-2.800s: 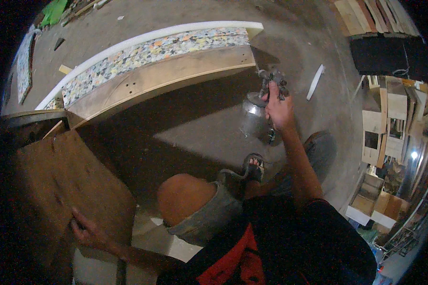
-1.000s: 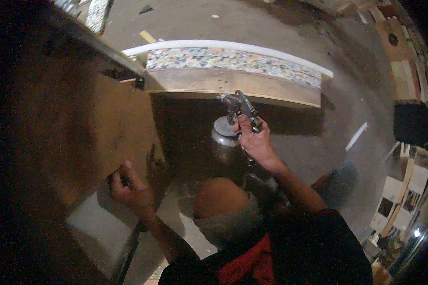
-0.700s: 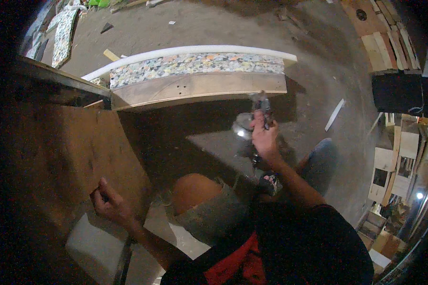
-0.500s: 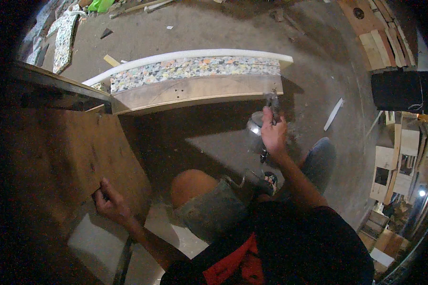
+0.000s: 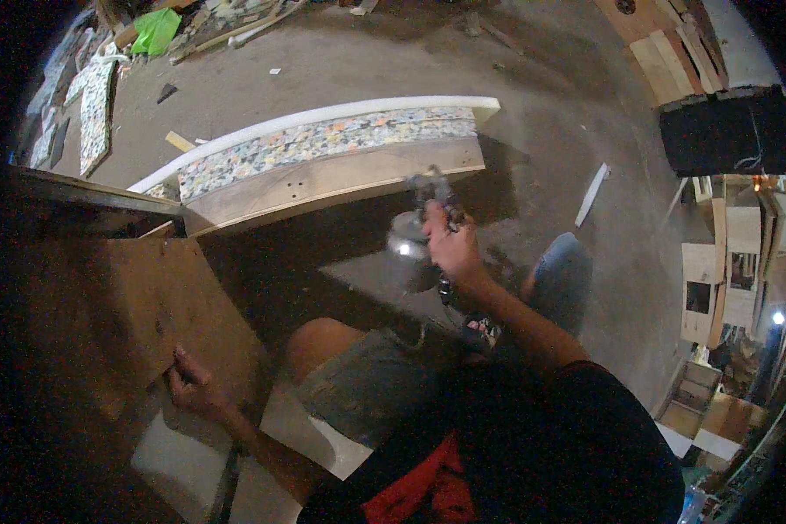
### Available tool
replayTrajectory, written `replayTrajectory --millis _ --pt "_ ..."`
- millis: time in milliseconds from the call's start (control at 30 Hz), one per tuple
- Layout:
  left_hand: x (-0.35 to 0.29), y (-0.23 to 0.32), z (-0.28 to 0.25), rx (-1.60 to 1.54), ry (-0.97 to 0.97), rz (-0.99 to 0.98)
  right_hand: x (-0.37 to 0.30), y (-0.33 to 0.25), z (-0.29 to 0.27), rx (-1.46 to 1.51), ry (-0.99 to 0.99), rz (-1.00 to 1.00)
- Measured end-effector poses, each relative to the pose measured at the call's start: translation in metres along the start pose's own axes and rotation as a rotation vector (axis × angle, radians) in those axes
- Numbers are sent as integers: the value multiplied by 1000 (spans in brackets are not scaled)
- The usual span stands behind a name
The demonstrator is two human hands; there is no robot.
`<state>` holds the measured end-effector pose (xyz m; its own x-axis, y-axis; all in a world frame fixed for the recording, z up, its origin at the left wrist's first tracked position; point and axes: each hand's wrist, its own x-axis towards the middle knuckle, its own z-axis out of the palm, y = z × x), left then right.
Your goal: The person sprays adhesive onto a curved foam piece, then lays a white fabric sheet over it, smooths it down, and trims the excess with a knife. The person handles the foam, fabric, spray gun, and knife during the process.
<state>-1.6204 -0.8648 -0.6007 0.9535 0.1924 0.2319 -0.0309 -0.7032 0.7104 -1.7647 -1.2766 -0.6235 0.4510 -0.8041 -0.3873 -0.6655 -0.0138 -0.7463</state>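
My right hand (image 5: 456, 251) is wrapped round the handle of a metal spray gun (image 5: 408, 243), whose rounded, shiny cup hangs beside my fingers. Its front end is blurred and points at a long padded piece (image 5: 332, 177), which has a plywood face, a speckled foam layer and a white foam strip along the top. A hose fitting shows below the gun's handle. At lower left, my left hand (image 5: 194, 387) is closed on the edge of a brown wooden panel (image 5: 148, 306), thumb on its upper face; the fingers underneath are partly hidden.
Wood offcuts (image 5: 707, 279) are stacked along the right, near a black box-like object (image 5: 725, 131). A white strip (image 5: 592, 194) lies on the concrete floor. Speckled foam pieces (image 5: 99, 118) and a green bag (image 5: 156, 31) lie at far left. My bent knee (image 5: 323, 341) is close to the panel.
My right hand has swung the spray gun leftward along the padded piece. The left hand keeps its hold on the panel. The whole view has shifted slightly.
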Motion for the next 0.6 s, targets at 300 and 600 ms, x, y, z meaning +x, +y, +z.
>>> replayTrajectory --millis 300,600 --pt "1 -20 9 127 55 33 31 26 -48 -18 368 -223" --pt "8 -17 10 -17 78 -64 -2 10 -6 156 -123 -319"
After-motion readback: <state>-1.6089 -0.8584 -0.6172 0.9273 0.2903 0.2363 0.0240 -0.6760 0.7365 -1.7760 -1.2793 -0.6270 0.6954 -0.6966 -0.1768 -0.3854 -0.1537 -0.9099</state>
